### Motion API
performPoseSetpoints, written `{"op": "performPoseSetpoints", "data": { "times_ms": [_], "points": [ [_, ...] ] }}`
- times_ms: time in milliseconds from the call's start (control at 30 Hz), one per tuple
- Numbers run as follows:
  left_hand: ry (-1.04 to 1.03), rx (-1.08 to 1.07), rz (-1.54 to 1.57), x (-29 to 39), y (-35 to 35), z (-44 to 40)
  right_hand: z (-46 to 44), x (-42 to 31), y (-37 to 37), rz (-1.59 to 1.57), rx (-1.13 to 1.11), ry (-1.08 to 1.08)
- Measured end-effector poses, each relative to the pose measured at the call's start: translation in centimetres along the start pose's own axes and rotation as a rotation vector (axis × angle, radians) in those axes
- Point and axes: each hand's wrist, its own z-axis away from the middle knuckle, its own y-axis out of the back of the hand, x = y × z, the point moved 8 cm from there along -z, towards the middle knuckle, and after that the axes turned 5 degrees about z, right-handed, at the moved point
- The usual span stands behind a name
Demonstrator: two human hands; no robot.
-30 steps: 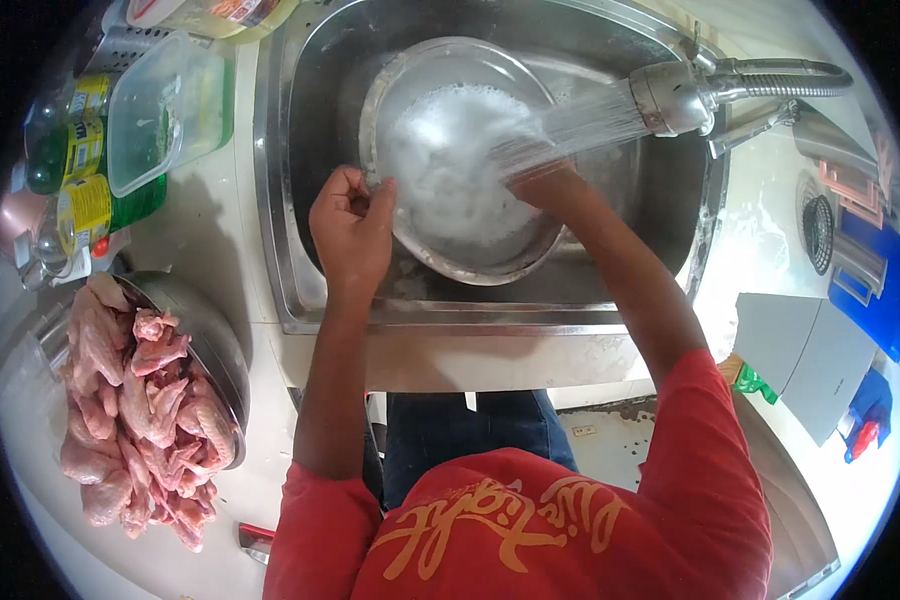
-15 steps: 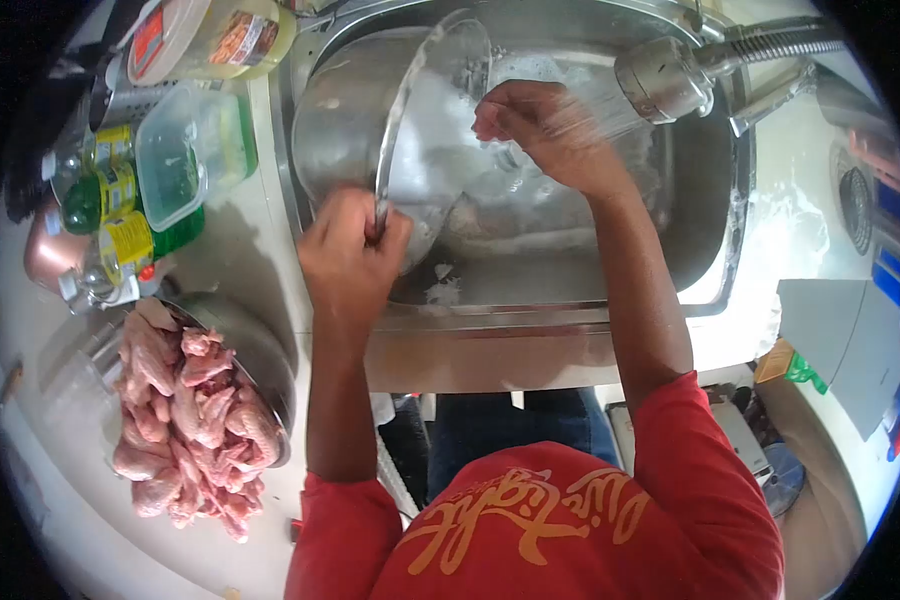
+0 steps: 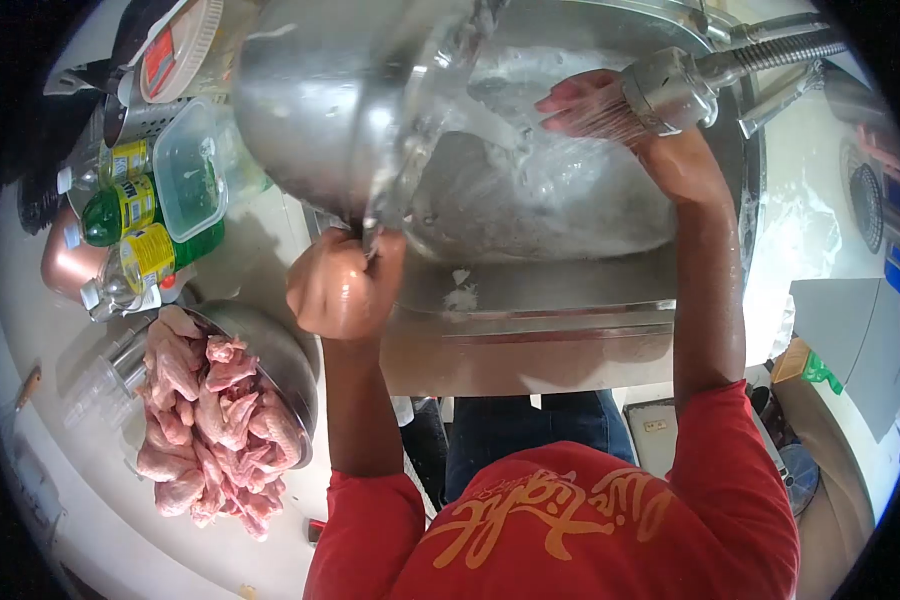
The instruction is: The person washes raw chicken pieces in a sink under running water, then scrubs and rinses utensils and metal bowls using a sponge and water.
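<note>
My left hand (image 3: 346, 282) is closed on the rim of a large metal bowl (image 3: 320, 105). The bowl is raised and tipped on its side at the left of the sink (image 3: 560, 283), its mouth facing right, and water streams from it into the basin. Under the faucet head (image 3: 670, 92) is my right hand (image 3: 600, 108), its fingers stretched out to the left, with spray falling over them. That hand holds nothing that I can see. Shallow, moving water covers the sink floor.
Left of me, raw chicken pieces (image 3: 215, 420) lie heaped in a metal bowl (image 3: 290, 365). Several bottles (image 3: 135, 205), a clear plastic container (image 3: 192, 175) and a lidded tub (image 3: 182, 50) stand behind them. A flexible faucet hose (image 3: 780, 58) reaches in from the right.
My left hand has lifted the bowl and tipped it further, so water now pours out. My right hand has moved right, closer beneath the faucet head, and its fingers have straightened.
</note>
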Motion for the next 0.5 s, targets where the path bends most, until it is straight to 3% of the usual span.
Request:
{"op": "performPoseSetpoints", "data": {
  "times_ms": [67,133,233,333,500],
  "points": [
    [-0.026,-0.047,0.037,0.2,0.0,0.0,1.2,0.0,1.3,0.091,0.152,-0.108],
    [-0.038,-0.101,0.063,0.5,-0.5,0.4,0.5,0.5,0.8,0.001,0.100,-0.093],
    [0.123,-0.130,0.193,0.7,-1.7,1.5,0.4,0.8,-0.1,0.026,0.021,-0.014],
    [0.616,-0.133,0.559,-1.2,-4.9,3.8,0.3,-0.3,-0.5,0.163,0.023,0.122],
    [1.035,-0.152,1.031,-3.3,-12.3,8.7,0.8,1.2,0.8,0.670,-0.134,0.083]
  ]
}}
